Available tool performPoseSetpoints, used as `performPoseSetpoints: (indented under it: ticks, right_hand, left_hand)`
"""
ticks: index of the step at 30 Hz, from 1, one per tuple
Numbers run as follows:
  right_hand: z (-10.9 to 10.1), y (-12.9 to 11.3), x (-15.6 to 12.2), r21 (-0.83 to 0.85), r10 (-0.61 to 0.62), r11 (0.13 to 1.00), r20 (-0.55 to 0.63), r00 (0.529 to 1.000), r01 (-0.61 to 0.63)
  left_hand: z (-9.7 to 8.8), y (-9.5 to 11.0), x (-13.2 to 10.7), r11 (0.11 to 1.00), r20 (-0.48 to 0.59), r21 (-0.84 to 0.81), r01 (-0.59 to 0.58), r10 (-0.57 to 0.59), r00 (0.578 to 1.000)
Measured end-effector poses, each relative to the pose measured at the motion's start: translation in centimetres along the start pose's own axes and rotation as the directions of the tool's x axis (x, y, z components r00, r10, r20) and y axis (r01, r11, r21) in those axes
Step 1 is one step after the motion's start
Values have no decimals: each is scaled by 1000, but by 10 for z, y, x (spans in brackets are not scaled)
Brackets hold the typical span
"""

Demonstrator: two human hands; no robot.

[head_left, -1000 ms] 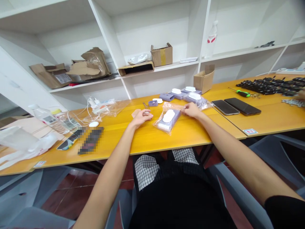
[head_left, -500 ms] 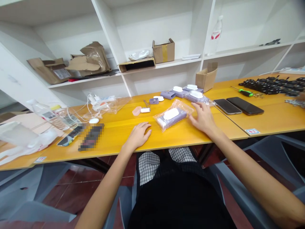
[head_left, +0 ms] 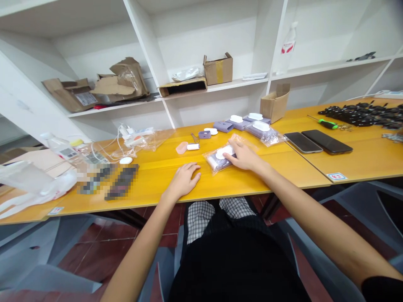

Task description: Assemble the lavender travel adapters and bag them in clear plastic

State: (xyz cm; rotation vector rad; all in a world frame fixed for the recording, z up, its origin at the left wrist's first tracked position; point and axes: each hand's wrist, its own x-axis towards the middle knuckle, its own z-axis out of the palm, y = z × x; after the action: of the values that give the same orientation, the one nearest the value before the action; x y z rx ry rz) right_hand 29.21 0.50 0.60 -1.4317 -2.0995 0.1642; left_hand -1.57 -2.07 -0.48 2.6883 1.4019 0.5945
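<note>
My right hand (head_left: pixel 244 155) is over a clear plastic-wrapped packet (head_left: pixel 215 163) holding a purple piece with a white oval top. Its fingers reach across the packet's right part and the thumb lies on the white top; the far fingertips are partly hidden. My left hand (head_left: pixel 185 179) rests on the yellow table to the left of the packet, fingers stretched out and holding nothing. Behind the packet are a small purple part (head_left: pixel 204 134), a white cylinder (head_left: pixel 193 147) and a pinkish flat piece (head_left: pixel 181 147).
More wrapped purple packets (head_left: pixel 262 131) and an open purple sleeve (head_left: pixel 223 126) lie towards the shelf, near a cardboard box (head_left: pixel 275 103). Two phones (head_left: pixel 327 141) and a green-handled screwdriver (head_left: pixel 328 124) are on the right. White cables (head_left: pixel 118 144) and bottles (head_left: pixel 61 149) occupy the left.
My right hand has moved left from beside the wrapped packet onto it, covering its right part. The left hand stays on the table.
</note>
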Motion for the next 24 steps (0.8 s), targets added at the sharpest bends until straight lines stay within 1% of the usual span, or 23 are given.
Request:
performPoseSetpoints:
  ticks: [3, 9, 11, 13, 16, 18, 19, 22, 24]
  right_hand:
    - [2, -3, -2, 8, 24, 1000, -15, 1000, -24]
    - [13, -21, 1, 22, 76, 997, -13, 997, -76]
    - [15, -23, 1, 75, 54, 996, -12, 998, -53]
    - [14, -22, 2, 177, 38, 984, -27, 999, -32]
    - [6, -14, -1, 330, 75, 943, -100, 992, -38]
    - [1, -7, -5, 346, 76, 938, -124, 989, -28]
    - [-1, -3, -8, 331, 64, 943, -112, 992, -23]
    - [-1, 5, -14, 296, 42, 954, 3, 999, -41]
    - [2, 7, -16, 300, 41, 952, 57, 998, -56]
  left_hand:
    - [0, 0, 0, 1000, -5, -10, 11, -11, 1000]
    - [-2, 3, 0, 1000, 11, -15, 6, -6, 1000]
    - [-3, 4, 1, 1000, 9, -25, 5, -5, 1000]
    - [-3, 4, 1, 999, 0, -44, 3, -3, 1000]
    - [-3, 4, 2, 997, -15, -76, 0, -1, 1000]
    - [-4, 5, 2, 996, -16, -90, 3, -4, 1000]
    - [-4, 5, 2, 995, -15, -95, 4, -5, 1000]
    - [-5, 6, 2, 994, -13, -106, 16, -17, 1000]
    - [-5, 6, 2, 994, -9, -107, 21, -22, 1000]
